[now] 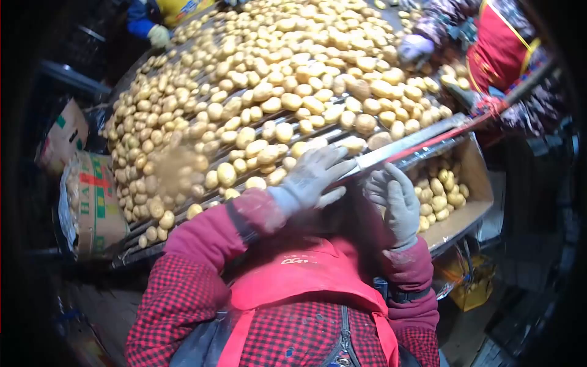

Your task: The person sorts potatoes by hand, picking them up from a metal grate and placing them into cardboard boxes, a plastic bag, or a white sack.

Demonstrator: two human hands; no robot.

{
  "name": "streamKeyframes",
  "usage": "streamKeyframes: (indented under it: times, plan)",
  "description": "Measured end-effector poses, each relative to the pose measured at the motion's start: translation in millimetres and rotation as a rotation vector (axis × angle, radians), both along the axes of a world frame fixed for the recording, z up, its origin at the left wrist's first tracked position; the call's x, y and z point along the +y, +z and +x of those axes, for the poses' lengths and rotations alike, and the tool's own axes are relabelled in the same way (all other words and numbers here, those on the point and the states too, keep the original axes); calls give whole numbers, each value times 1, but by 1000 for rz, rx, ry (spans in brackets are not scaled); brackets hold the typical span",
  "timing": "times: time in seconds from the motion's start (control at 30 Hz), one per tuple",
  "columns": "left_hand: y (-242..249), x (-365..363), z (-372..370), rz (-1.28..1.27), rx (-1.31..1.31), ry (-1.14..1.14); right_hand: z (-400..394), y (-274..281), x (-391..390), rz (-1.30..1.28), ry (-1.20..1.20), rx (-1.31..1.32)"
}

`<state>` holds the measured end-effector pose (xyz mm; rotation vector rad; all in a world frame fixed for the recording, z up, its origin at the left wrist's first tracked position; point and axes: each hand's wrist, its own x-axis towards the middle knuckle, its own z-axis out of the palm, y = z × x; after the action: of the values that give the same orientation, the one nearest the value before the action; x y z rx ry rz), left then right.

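Many yellow potatoes [287, 101] lie on a dark slatted surface [211, 131]. My left hand [309, 177], in a grey glove, is over the near edge of the slats beside the potatoes, its fingers spread and nothing in it. To its right is my right hand [397, 205], gloved too, with fingers apart, next to a cardboard box [474, 183] of potatoes. A pale metal rail [409, 139] with a red edge runs from between my hands up to the right.
A cardboard box [96, 202] with green print stands at the left, another carton [64, 134] behind it. Co-workers' gloved hands [160, 37] [417, 48] are at the far side of the potatoes. A yellow basket [474, 287] sits low at the right.
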<state>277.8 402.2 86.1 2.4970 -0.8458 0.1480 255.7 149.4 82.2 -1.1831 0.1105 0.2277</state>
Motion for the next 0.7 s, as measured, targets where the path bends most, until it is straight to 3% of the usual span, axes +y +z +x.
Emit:
streamKeyframes:
  times: [0.1,0.17,0.3,0.37,0.43,0.53,0.7]
  plan:
    - [17,81,-33,32,39,159,23,1,60,-62,141,-41]
    - [14,141,-63,92,-6,405,34,-10,95,63,172,-65]
    - [7,253,-83,268,17,864,50,-24,141,-124,214,-138]
    - [12,288,-64,313,39,910,53,-38,151,-315,207,-283]
    - [4,307,-34,284,115,858,54,-33,155,-340,180,-239]
    - [-6,305,15,533,193,796,55,-38,156,-300,156,-185]
    - [7,279,74,623,240,673,54,-45,156,-377,119,-220]
